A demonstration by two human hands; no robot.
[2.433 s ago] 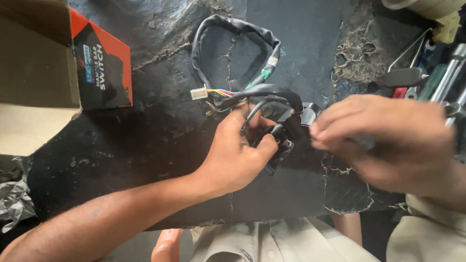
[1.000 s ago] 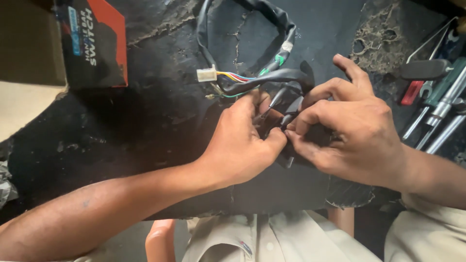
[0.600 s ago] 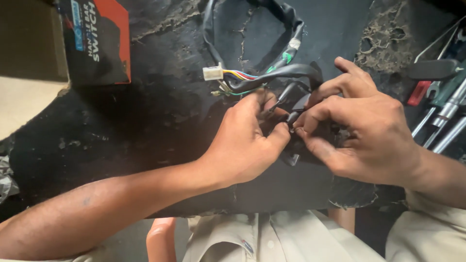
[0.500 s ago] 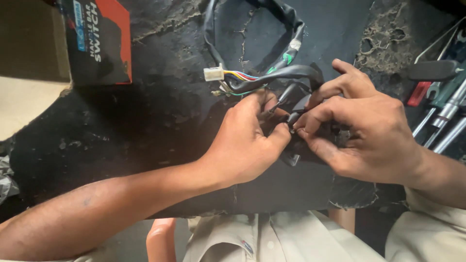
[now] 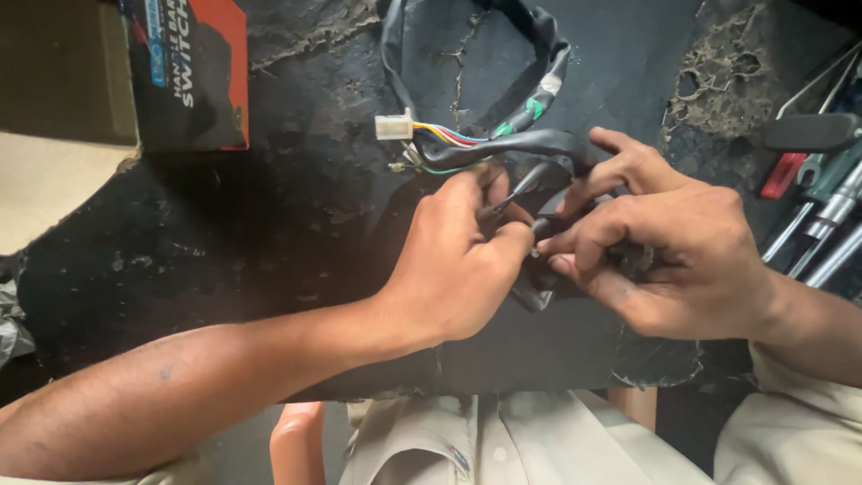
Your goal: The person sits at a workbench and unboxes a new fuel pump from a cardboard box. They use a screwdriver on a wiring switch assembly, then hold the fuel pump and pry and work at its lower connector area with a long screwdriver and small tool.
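Most of the black switch (image 5: 539, 292) is hidden between the two hands, so its shape is hard to make out; only a dark, hard-looking corner shows below the knuckles. The left hand (image 5: 453, 265) is clenched around it from the left, thumb pressing at the top. The right hand (image 5: 669, 247) meets it from the right, fingertips pinched on what seems to be a small part of the switch (too covered to tell which).

A sleeved black cable (image 5: 503, 148) loops away from the switch up across the mat (image 5: 296, 207), ending in a white plug (image 5: 393, 127) with thin coloured wires. The mat is dark, cracked and crusted. A box (image 5: 184, 72), red and black, lies cut off at the top left. Metal tools (image 5: 822, 207) crowd the right edge, near the right wrist; the mat left of the hands lies open.
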